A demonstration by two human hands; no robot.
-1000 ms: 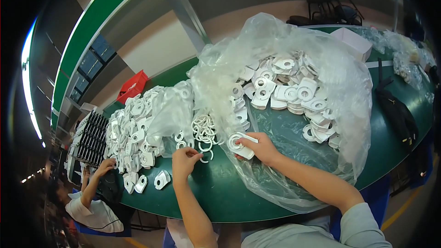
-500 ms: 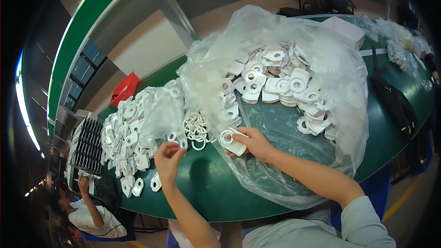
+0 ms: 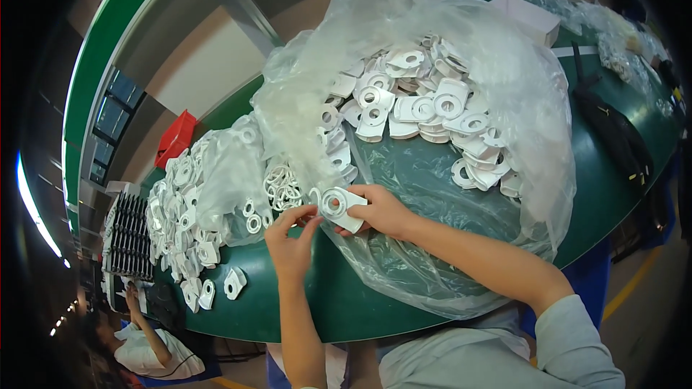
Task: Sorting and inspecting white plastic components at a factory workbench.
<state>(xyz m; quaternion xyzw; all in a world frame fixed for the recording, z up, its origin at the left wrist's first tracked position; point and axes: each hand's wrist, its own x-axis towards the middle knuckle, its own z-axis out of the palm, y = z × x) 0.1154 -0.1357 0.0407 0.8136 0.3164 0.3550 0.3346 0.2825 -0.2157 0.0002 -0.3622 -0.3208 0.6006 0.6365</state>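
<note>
My right hand grips a white plastic housing with a round ringed opening, held above the table's near part. Close beside it, my left hand pinches a thin white ring between thumb and finger. Ring and housing are near each other; whether they touch I cannot tell. A small pile of white rings lies just beyond my left hand. Many similar white housings are heaped in a large clear plastic bag, opened out in front of me.
Another heap of white parts covers the table's left side, with one loose part nearer me. A red bin and a rack of black pieces stand beyond. A co-worker sits at far left; a black bag lies right.
My left hand has moved right, from beside the ring pile to the housing, and now shows a ring in its fingers. The view has shifted slightly.
</note>
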